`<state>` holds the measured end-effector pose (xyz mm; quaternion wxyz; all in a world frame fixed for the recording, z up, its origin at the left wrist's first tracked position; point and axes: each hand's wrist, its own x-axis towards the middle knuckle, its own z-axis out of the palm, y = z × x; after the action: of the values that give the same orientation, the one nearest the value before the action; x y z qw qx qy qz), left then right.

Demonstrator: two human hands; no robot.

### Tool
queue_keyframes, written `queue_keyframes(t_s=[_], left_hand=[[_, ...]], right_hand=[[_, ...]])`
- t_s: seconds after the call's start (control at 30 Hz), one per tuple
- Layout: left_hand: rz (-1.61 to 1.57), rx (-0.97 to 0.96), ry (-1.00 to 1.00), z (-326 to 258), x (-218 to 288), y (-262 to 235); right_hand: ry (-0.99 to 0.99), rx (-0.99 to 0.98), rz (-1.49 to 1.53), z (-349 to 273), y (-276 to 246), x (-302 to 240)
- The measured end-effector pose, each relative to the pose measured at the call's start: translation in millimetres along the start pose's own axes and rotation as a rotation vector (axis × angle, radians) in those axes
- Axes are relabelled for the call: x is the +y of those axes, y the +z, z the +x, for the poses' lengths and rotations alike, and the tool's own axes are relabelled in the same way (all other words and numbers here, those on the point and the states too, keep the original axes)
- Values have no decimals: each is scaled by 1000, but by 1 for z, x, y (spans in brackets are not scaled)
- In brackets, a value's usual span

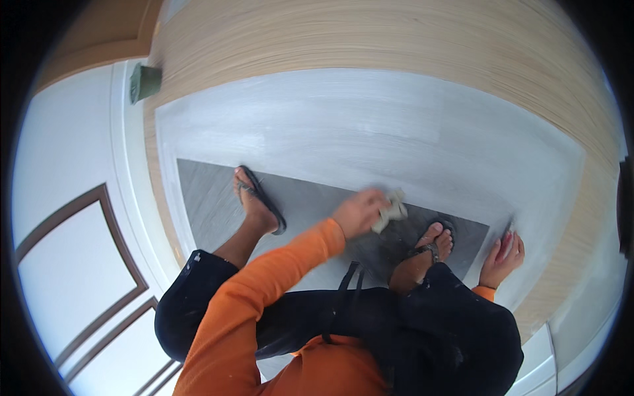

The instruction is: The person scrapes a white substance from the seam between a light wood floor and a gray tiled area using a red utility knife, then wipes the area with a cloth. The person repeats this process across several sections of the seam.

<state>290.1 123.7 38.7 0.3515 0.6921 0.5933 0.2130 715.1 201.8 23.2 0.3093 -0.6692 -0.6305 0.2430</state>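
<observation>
My left hand (360, 210), slightly blurred, is closed round a pale, crumpled cloth (393, 211). The cloth hangs over the grey wood-patterned patch (310, 191) between my feet. At the right, my right hand (504, 261) grips a small reddish, narrow tool (506, 243). Its dark, thin tip points away from me towards the whitish coated surface (370, 125). What kind of tool it is, I cannot make out. Whether its tip touches the surface is also unclear.
My sandalled feet (257, 198) stand on the grey patch, knees spread wide. Light wood-patterned flooring (330, 39) curves round the whitish area. A green container (145, 82) sits at the far left, beside white panelling (72, 132) with brown trim. White trim (538, 363) lies at the near right.
</observation>
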Motion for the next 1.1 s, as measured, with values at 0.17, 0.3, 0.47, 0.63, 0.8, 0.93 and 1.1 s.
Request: queue_keyframes(t_s=[0.17,0.3,0.47,0.63,0.8,0.93,1.1], left_hand=[[186,692,-428,8,-113,-130],[702,709,-481,0,-180,-149],[502,967,-589,31,-206,-102],[536,806,-519,57,-156,-56],[432,560,-300,132,-30,67],[73,305,-56,169,98,146],[-145,72,114,167,125,153]], right_hand=[[-19,-26,-31,-4,10,-8],[-31,-17,-21,1,21,-23],[-29,15,-113,-2,14,-38],[-79,104,-118,8,18,-51],[-13,126,64,38,59,-81],[12,19,166,53,76,-101],[-61,-196,140,52,68,-102]])
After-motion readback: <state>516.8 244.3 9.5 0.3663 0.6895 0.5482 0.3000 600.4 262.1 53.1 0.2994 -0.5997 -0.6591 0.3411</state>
